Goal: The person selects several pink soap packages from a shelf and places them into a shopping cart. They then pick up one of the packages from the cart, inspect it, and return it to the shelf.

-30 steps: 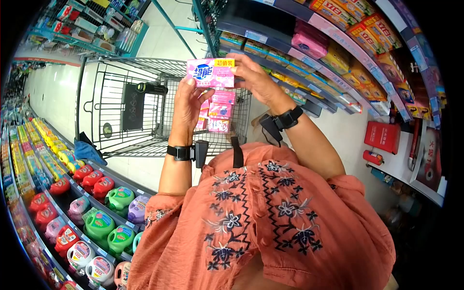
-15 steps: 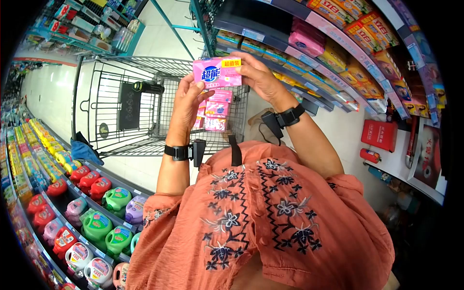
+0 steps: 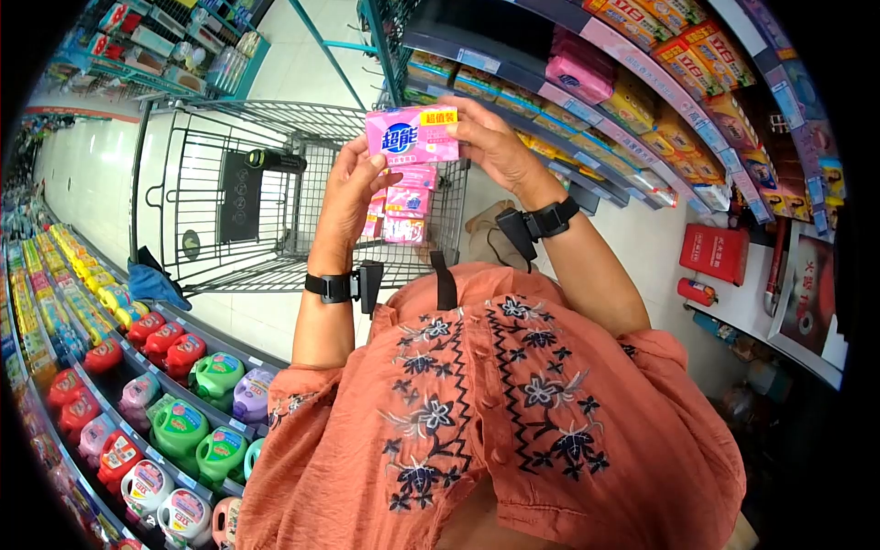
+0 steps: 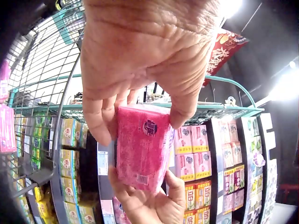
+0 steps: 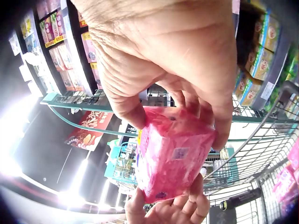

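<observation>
Over the cart, both hands hold up one pink pack of soap (image 3: 412,137) with a blue logo and a yellow corner label, its printed front towards the head view. My left hand (image 3: 350,188) pinches its left end, thumb on the front. The right hand (image 3: 500,151) grips the opposite end, with the thumb near the yellow label. In the left wrist view the pack (image 4: 142,149) shows a pink side between the two hands. A small white printed patch is visible on the pack (image 5: 173,154) in the right wrist view. Several similar pink packs (image 3: 405,202) lie in the cart below.
The wire shopping cart (image 3: 197,115) stands ahead, a dark bottle (image 3: 275,161) at its handle end. Soap shelves (image 3: 632,119) run along the right. Detergent jugs (image 3: 179,426) line the left shelf. A red box (image 3: 713,254) is at the far right.
The pack and both hands have shifted slightly right relative to the cart, then stayed nearly still. The grip on the pack looks the same, and the head view has turned a little.
</observation>
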`<act>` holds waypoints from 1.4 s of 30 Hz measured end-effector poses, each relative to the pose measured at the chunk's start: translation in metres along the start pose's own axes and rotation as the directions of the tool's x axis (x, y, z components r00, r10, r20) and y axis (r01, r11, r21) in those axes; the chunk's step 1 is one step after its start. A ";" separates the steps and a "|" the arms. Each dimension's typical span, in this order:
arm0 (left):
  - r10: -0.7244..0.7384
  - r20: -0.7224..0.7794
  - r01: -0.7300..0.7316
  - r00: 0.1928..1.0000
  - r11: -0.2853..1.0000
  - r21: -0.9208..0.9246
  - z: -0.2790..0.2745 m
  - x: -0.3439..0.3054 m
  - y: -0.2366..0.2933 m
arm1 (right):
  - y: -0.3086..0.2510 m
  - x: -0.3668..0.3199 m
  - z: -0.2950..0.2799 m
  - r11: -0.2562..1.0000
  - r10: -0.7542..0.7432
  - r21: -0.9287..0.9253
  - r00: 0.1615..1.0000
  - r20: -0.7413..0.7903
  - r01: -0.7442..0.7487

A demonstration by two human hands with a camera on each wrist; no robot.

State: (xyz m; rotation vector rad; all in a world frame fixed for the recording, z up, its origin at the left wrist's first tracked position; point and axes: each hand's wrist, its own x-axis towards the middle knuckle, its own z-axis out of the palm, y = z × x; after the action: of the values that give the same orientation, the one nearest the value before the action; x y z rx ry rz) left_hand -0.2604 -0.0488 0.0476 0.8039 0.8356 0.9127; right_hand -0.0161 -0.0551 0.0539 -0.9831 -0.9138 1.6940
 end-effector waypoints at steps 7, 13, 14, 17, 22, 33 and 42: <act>0.161 0.006 -0.161 0.987 0.985 0.067 0.011 -0.008 0.009 | 0.000 0.003 -0.001 0.985 -0.024 0.175 0.996 0.085 0.009; 0.318 0.060 -0.319 0.946 0.889 0.327 0.022 -0.013 0.020 | -0.006 0.006 0.003 0.958 0.008 0.283 0.991 0.130 -0.045; 0.344 0.078 -0.347 0.936 0.859 0.377 0.022 -0.014 0.020 | -0.007 0.007 0.003 0.956 0.008 0.289 0.991 0.135 -0.047; 0.382 0.092 -0.375 0.919 0.780 0.501 0.025 -0.017 0.023 | -0.012 0.008 0.006 0.947 0.009 0.315 0.989 0.150 -0.057; 0.397 0.122 -0.383 0.910 0.688 0.616 0.031 -0.021 0.033 | -0.014 0.011 0.008 0.935 0.013 0.349 0.989 0.150 -0.065; 0.551 0.217 -0.500 0.806 0.436 0.748 0.043 -0.022 0.041 | -0.006 0.016 0.003 0.857 0.013 0.500 0.975 0.222 -0.125; 0.589 0.309 -0.574 0.747 0.336 0.747 0.051 -0.019 0.047 | -0.001 0.019 0.000 0.812 -0.012 0.562 0.959 0.283 -0.156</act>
State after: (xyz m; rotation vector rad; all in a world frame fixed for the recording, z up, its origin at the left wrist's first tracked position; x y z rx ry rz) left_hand -0.2387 -0.0593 0.1152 2.0488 1.0028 1.1580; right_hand -0.0202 -0.0370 0.0508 -0.3732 -0.4639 2.0380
